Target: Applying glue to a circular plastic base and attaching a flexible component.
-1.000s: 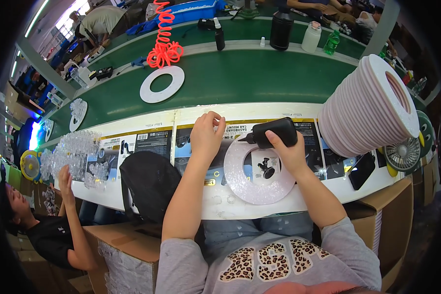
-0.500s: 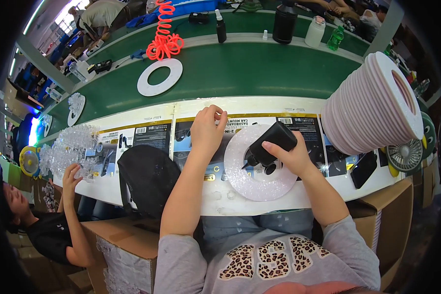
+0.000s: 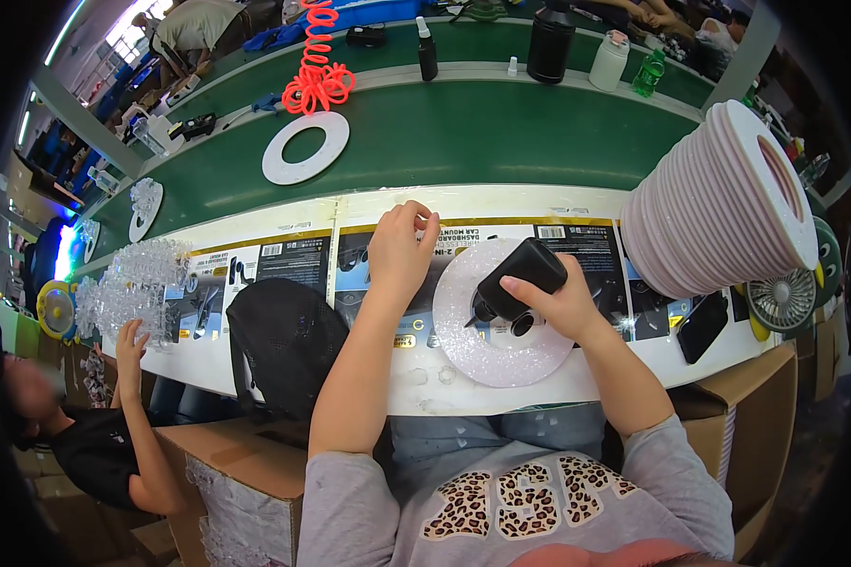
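Note:
My right hand (image 3: 565,304) grips a black handheld tool (image 3: 518,280), its tip pointing down-left onto a pale glittery ring (image 3: 482,350) lying flat on the white bench top. My left hand (image 3: 399,253) hovers just left of the ring's upper edge, fingers pinched together on something too small to make out. A few small clear parts (image 3: 430,376) lie near the front edge below it.
A tall tilted stack of white rings (image 3: 719,203) stands at the right. A black mesh bag (image 3: 288,345) hangs left of my arm. One white ring (image 3: 304,147) lies on the green belt, with an orange coiled hose (image 3: 317,71) and bottles behind. Another person (image 3: 95,444) sits at the left beside clear plastic parts (image 3: 128,288).
My right hand has tipped the black tool downward and lowered it onto the ring. My left hand has stayed by the ring's upper left edge.

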The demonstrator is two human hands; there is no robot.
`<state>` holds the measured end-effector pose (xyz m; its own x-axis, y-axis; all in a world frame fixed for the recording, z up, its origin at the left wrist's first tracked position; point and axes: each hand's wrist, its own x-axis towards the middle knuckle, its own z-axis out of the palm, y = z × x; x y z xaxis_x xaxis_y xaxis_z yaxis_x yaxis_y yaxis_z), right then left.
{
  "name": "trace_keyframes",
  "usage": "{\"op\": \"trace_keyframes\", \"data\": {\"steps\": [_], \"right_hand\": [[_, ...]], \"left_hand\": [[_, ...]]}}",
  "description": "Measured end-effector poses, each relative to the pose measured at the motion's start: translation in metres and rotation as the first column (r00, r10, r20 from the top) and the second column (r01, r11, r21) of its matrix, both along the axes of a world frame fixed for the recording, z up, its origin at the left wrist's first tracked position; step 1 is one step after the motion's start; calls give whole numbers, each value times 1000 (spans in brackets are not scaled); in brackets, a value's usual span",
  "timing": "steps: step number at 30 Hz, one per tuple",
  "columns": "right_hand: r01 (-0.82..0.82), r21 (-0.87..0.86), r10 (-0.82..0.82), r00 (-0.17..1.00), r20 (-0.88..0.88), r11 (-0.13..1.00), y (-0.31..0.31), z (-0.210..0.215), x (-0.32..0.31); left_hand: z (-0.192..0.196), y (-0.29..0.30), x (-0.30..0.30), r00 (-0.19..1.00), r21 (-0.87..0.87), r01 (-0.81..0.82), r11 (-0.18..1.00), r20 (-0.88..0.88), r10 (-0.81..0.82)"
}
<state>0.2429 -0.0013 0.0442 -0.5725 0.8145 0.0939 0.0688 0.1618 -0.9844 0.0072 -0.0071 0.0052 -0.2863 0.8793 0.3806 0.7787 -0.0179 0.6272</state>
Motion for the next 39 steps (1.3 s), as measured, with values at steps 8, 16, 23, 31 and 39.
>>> {"op": "trace_keyframes", "data": {"steps": [8, 16, 23, 31, 39], "right_hand": [[-8, -43, 10, 999, 44, 999, 0, 1, 2], [26, -46, -25, 999, 23, 999, 4, -4, -2], [149, -142, -140, 988, 67, 979, 8, -5, 1], [151, -462, -290, 925, -245, 874, 19, -19, 13], [81, -584, -329, 883, -334, 808, 30, -28, 5]], "left_hand": [[-2, 1, 1, 1000, 6, 3, 1000, -5, -3], [0, 3, -1, 1000, -6, 8, 1000, 19, -7], [4, -1, 1, 1000, -61, -25, 998, -1, 25], [2, 1, 5, 997, -32, -29, 999, 71, 31], [-11, 4, -4, 999, 1, -27, 1000, -24, 27]]}}
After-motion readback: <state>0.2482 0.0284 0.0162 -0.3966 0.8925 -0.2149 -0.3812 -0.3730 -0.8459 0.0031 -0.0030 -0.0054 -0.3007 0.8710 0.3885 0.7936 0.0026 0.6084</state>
